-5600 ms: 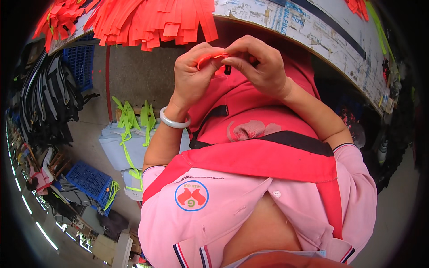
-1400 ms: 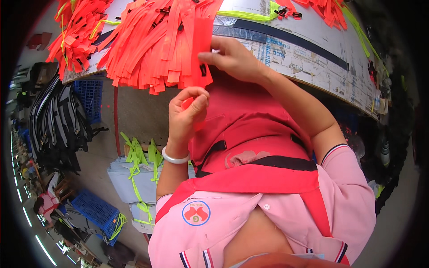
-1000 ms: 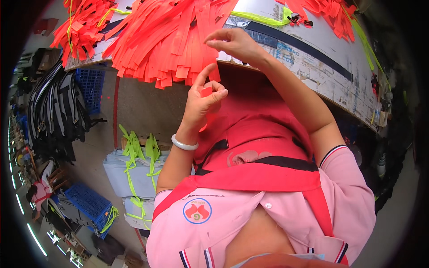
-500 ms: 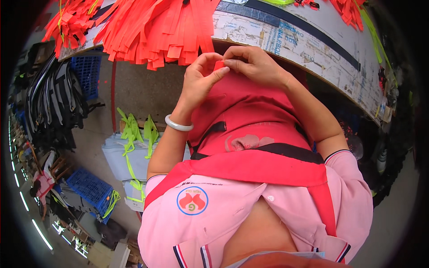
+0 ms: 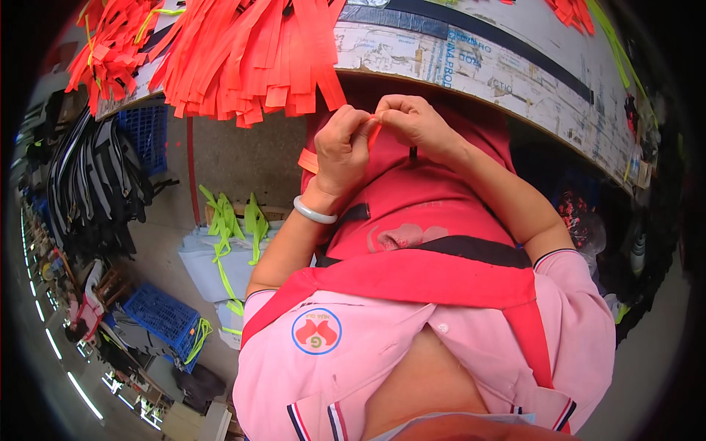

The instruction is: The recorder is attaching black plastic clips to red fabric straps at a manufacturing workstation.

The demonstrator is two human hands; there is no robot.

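An orange-red webbing strip (image 5: pixel 309 160) is pinched in my left hand (image 5: pixel 343 144), its cut end poking out beside the wrist. A short stretch of the strip also shows between the fingertips of both hands. My right hand (image 5: pixel 421 126) meets the left one in front of the red apron (image 5: pixel 426 198), thumb and forefinger closed on the strip's other end. The fingers partly hide what lies between them. Beyond my hands, a thick bundle of orange-red strips (image 5: pixel 250 59) hangs over the table edge.
The worktable (image 5: pixel 507 95) has a taped, worn covering along its edge. Black straps (image 5: pixel 95 176) hang at the left, near blue crates (image 5: pixel 158 312). Neon-yellow strips (image 5: pixel 224 220) lie over pale grey sheets (image 5: pixel 206 261). Another person (image 5: pixel 88 312) is far left.
Both hands have come slightly lower and nearer my body. The left hand has turned and closed further, and the strip's end now shows by its wrist.
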